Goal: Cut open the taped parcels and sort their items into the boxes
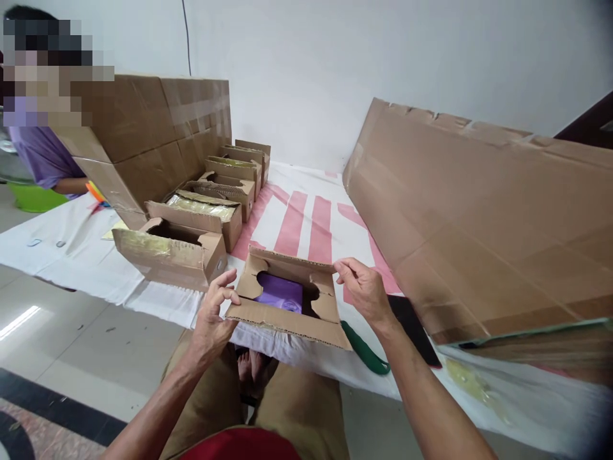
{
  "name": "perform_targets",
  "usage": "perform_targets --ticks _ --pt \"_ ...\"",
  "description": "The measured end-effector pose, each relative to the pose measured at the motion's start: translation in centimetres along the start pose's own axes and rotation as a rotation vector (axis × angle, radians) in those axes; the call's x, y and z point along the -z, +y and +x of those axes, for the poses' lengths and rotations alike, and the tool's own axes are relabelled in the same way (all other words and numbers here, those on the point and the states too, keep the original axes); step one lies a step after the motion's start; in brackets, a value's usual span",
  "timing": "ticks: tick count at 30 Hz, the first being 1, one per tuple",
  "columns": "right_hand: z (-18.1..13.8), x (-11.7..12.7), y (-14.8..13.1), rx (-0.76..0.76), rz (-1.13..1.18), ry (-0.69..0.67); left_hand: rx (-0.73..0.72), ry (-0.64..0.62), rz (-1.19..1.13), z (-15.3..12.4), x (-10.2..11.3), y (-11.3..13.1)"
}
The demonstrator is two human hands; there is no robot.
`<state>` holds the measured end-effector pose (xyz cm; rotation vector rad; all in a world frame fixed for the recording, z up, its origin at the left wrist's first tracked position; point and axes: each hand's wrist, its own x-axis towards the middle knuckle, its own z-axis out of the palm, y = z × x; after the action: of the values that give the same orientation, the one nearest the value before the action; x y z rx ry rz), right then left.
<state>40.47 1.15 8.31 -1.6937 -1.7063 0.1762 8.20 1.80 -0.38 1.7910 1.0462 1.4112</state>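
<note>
In front of me at the table's near edge is a small cardboard box (pixel 292 327), its top flaps standing apart. A purple packet (pixel 280 292) lies inside, partly hidden by the side flaps. My left hand (pixel 218 308) grips the box at its left end, by the near flap. At the upper right corner, my right hand (pixel 363 286) pinches the far flap between thumb and fingers. Just left of my left hand stands another open cardboard box (pixel 167 255). A dark green strap (pixel 366 348) lies on the cloth below my right wrist.
Several open cardboard boxes (pixel 230 185) line the left side, before a tall cardboard wall (pixel 143 128). A large cardboard panel (pixel 479 223) leans on the right, with a black flat object (pixel 412 329) beside it. A person (pixel 43 140) is behind the wall at left.
</note>
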Motion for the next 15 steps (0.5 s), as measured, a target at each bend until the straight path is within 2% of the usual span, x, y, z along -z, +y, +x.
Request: perform_targets --ticks 5,9,12,15 --pt "3.0 -1.4 0.7 -0.077 -0.152 0.029 0.004 0.007 0.05 -0.6 0.3 0.1" --pt "4.5 -2.8 1.1 -0.104 -0.244 -0.016 -0.042 0.01 0.06 -0.9 0.5 0.5" --pt "4.8 -2.9 1.0 -0.088 -0.272 -0.06 -0.042 0.01 0.071 -1.5 0.9 1.0" --pt "4.3 -2.2 1.0 -0.072 -0.229 -0.08 -0.03 0.128 0.127 -2.5 2.2 0.5"
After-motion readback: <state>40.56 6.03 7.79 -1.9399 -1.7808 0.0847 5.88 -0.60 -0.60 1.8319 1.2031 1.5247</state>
